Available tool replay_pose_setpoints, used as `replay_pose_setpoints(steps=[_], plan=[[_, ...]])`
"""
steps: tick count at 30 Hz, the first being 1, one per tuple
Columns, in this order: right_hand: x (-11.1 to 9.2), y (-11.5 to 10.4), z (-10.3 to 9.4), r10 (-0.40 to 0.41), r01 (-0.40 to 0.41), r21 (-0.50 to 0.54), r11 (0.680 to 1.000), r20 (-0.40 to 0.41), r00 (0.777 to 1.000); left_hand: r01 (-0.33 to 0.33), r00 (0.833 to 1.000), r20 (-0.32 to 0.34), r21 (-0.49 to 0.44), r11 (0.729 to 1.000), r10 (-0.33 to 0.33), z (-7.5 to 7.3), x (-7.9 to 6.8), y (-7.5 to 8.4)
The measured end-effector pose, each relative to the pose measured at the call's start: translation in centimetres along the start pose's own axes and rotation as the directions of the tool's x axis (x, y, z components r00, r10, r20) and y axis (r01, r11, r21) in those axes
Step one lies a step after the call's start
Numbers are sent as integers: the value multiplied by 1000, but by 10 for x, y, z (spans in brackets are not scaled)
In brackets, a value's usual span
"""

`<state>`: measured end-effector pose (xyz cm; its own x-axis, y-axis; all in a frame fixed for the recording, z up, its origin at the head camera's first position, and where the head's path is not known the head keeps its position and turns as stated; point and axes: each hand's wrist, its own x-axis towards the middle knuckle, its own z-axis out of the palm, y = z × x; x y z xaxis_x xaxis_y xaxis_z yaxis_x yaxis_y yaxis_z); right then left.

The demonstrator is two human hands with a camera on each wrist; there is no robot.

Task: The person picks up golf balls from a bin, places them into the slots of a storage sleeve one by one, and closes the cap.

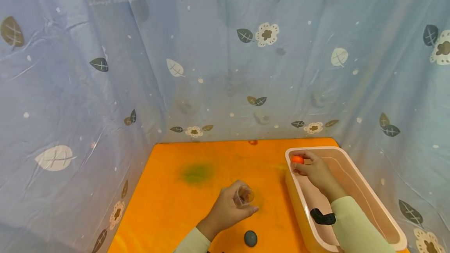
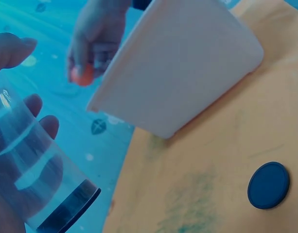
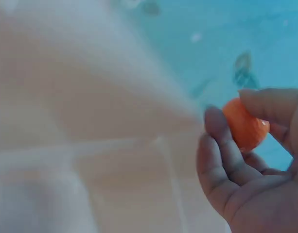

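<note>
My left hand [image 1: 225, 211] grips a clear cylindrical cup [image 1: 245, 196] above the orange table. In the left wrist view the cup [image 2: 39, 170] lies tilted against the curled fingers, with a dark band at its lower end. My right hand [image 1: 319, 175] is over the far left corner of a pale pink tub [image 1: 298, 193]. Thumb and fingers pinch a small orange ball [image 3: 247, 127], which shows beside the tub's rim in the right wrist view. Below the left hand, a dark round disc [image 1: 250, 238] lies flat on the table.
The deep rectangular tub takes up the table's right side. A leaf-patterned blue curtain [image 1: 218, 69] encloses the back and both sides. A green stain [image 1: 197, 173] marks the orange tabletop [image 1: 165, 198] at the left.
</note>
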<state>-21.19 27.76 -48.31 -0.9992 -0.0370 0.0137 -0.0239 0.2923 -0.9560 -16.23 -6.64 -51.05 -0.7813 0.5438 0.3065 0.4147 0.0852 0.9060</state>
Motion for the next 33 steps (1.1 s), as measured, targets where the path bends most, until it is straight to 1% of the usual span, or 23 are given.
replay_pose_setpoints(steps=[2,5,9,12,15,18,20,22,25,27,31,33], plan=[[-5,-11,8,-28,28,54,998,-1,1000,14,1000,1,1,1000,-14,0,1,-1],[-14,-26,20,-72,71,99,993,2,997,36,999,-1,3,999,-36,0,1,-2],[-26,-45,36,-114,109,137,985,34,993,52,999,-4,9,999,-52,-1,1,-2],[-37,-54,51,-155,143,167,976,67,986,54,999,-5,5,999,-54,0,1,-3],[-46,-58,66,-203,181,191,965,100,974,49,999,-10,5,999,-49,1,0,-4],[-53,-61,78,-213,182,211,960,135,968,42,999,-14,15,999,-42,2,0,-6],[-56,-62,85,-231,192,223,956,163,959,39,999,-16,13,999,-39,1,0,-7],[-58,-62,92,-259,210,242,947,196,946,38,999,-14,5,999,-37,1,-1,-7],[-60,-61,101,-315,249,267,931,242,918,38,999,-12,-4,999,-38,1,-2,-8],[-62,-61,106,-342,267,285,921,258,904,35,999,-12,2,999,-35,0,-3,-9],[-65,-61,114,-366,276,314,908,281,887,29,1000,0,7,1000,-29,-1,-4,-8],[-66,-61,117,-364,273,308,911,294,884,21,1000,11,-9,1000,-20,-1,-4,-8]])
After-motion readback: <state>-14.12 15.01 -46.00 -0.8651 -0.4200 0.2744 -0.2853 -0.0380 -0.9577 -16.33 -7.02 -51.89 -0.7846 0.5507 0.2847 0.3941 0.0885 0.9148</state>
